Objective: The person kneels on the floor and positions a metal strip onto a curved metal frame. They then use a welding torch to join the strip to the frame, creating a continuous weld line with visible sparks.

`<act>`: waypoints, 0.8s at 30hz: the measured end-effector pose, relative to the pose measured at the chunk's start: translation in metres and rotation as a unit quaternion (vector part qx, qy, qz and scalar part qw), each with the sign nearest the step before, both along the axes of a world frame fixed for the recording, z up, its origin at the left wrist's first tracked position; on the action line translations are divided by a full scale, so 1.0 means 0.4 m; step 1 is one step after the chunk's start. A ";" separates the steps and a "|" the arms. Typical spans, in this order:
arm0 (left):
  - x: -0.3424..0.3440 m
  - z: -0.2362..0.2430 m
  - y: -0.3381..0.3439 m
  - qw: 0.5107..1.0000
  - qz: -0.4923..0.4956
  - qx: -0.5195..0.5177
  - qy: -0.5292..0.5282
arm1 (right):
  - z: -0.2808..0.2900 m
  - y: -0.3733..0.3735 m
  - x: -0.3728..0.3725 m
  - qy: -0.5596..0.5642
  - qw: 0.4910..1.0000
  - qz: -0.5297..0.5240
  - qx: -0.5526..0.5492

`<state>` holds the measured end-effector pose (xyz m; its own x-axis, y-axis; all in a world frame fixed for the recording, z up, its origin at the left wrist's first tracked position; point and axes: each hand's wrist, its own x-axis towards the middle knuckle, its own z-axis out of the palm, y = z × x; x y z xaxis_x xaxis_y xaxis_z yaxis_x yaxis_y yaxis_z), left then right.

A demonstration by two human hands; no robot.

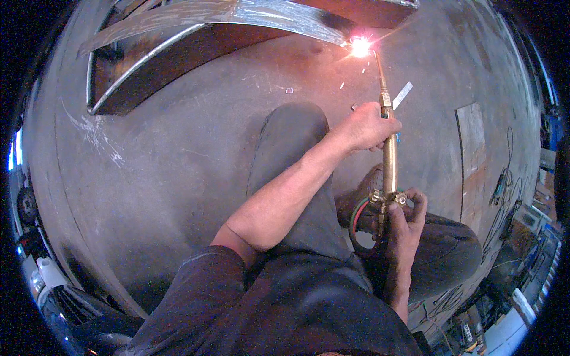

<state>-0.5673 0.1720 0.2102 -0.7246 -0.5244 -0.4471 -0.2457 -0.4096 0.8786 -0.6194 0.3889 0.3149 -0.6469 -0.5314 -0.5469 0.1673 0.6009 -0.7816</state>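
A brass gas torch [389,160] points away from me, its thin tip near a bright glow at the end of a curved metal strip [267,16]. My left hand [365,127] wraps round the front part of the torch handle. Farther back, my right hand [407,222] grips the torch by its valve knobs [398,199]. Red and green hoses [356,222] loop from the torch's rear end. The strip lies across a curved steel frame [172,62]. Glare hides the exact spot where flame and metal meet, and a few sparks fall below it.
A small light metal strip [403,94] lies on the grey floor [178,160] beyond my left hand. To the right is a long flat plate [471,148], with cables [504,178] beside it. My bent knees [294,127] flank the torch. Assorted gear crowds the far right edge.
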 end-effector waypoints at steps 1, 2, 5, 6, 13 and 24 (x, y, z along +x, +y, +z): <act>0.000 0.001 0.000 1.000 -0.003 0.004 -0.002 | -0.002 0.001 -0.002 0.002 1.000 0.003 -0.003; -0.001 0.004 0.002 1.000 0.009 0.006 -0.005 | -0.008 0.005 -0.005 0.003 1.000 0.005 -0.005; -0.001 0.018 0.005 1.000 0.022 0.013 -0.006 | -0.030 0.020 -0.017 0.023 1.000 0.015 -0.013; 0.002 0.023 0.001 1.000 0.011 0.014 -0.001 | -0.033 0.023 -0.018 0.032 0.999 0.018 -0.015; 0.002 0.012 -0.003 1.000 0.001 0.019 -0.006 | -0.013 0.010 -0.006 0.004 1.000 0.004 -0.012; 0.005 0.024 -0.005 1.000 -0.003 0.010 -0.020 | 0.002 0.002 -0.001 -0.012 1.000 0.002 -0.010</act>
